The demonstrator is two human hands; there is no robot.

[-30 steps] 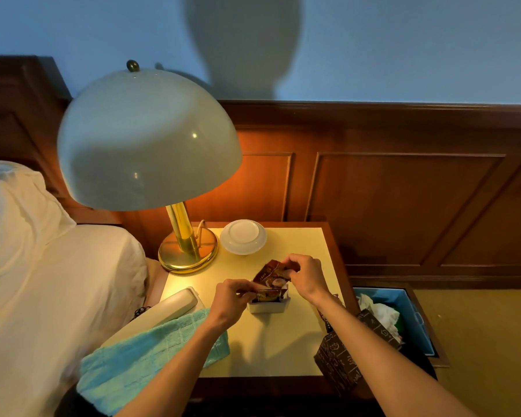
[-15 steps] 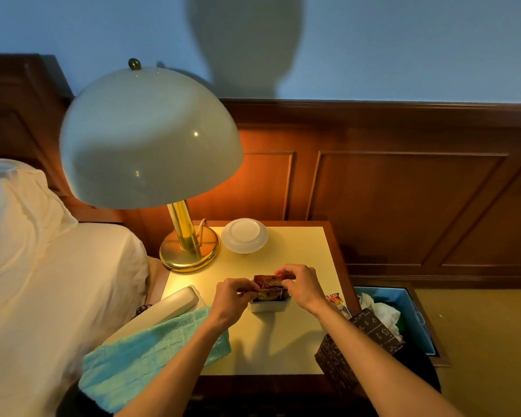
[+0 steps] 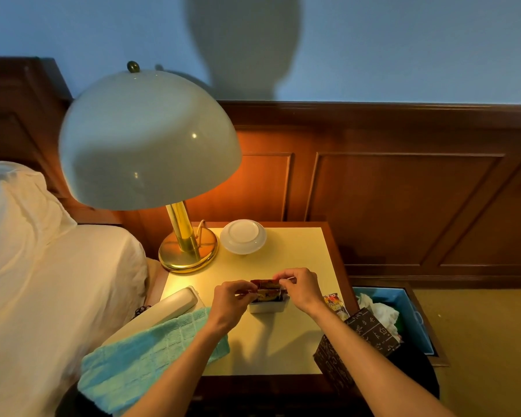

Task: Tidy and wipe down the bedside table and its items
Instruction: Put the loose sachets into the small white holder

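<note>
- Hands meet over the middle of a pale yellow bedside table with a dark wood rim [image 3: 337, 266], seen from above by a head-worn camera.
- The left hand [image 3: 227, 302] pinches the near-left edge of a bundle of red and brown drink sachets [image 3: 266, 291]; the right hand [image 3: 301, 288] pinches the far-right edge with fingertips closed.
- The sachets stand upright in a small white rectangular holder [image 3: 268, 307], which sits on the tabletop between the two hands.
- A loose red sachet [image 3: 333, 302] lies just beside the right wrist, near the table's right edge.
- A turquoise terry cloth [image 3: 145, 359] is draped over the table's front-left corner, partly covering a cream telephone handset [image 3: 175, 305].
- At the back stand a brass lamp with a pale dome shade [image 3: 145, 139] and an upturned white saucer [image 3: 242, 236].
- A dark patterned box [image 3: 358, 341] overhangs the right edge, above a blue waste bin [image 3: 403, 299] on the floor.
- Likely risks: the light holder could tip if the sachets are pressed unevenly, and the right forearm could knock the loose sachet or the box off the edge.
</note>
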